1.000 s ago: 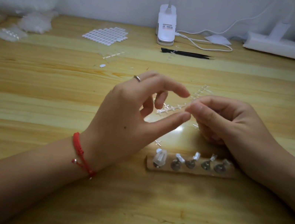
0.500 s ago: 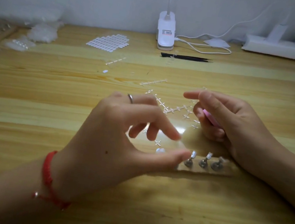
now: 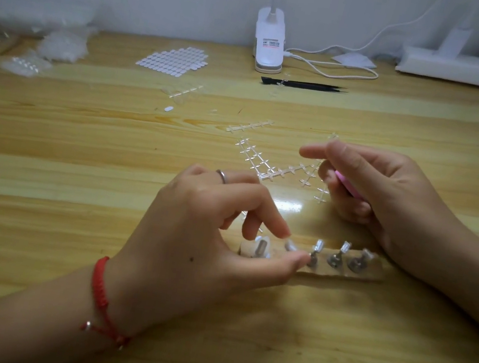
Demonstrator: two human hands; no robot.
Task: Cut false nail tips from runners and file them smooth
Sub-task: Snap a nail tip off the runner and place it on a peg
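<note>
Clear plastic, small and glossy: a nail tip (image 3: 290,246) is pinched between the thumb and forefinger of the left hand (image 3: 209,239). That grip grasps it just above the holder strip (image 3: 374,275), beside the second of its metal posts (image 3: 337,256). The tip seems to be held low and end-on so it can be seated on that post. The first post already carries a tip, and the three posts to the right are bare.

The right hand (image 3: 393,200) hovers behind the strip, its lower fingers curled round a pink tool (image 3: 346,184) while the forefinger and thumb stretch free. The tool is mostly hidden in the palm. It is probably the file, tucked away so this hand is ready without putting it down.

Stripped runners (image 3: 262,163) lie scattered on the tabletop (image 3: 72,185) just beyond both hands, close enough to reach but out of the way of the strip. The strip lies crosswise, nearest the person, so each mounted tip faces them.
</note>
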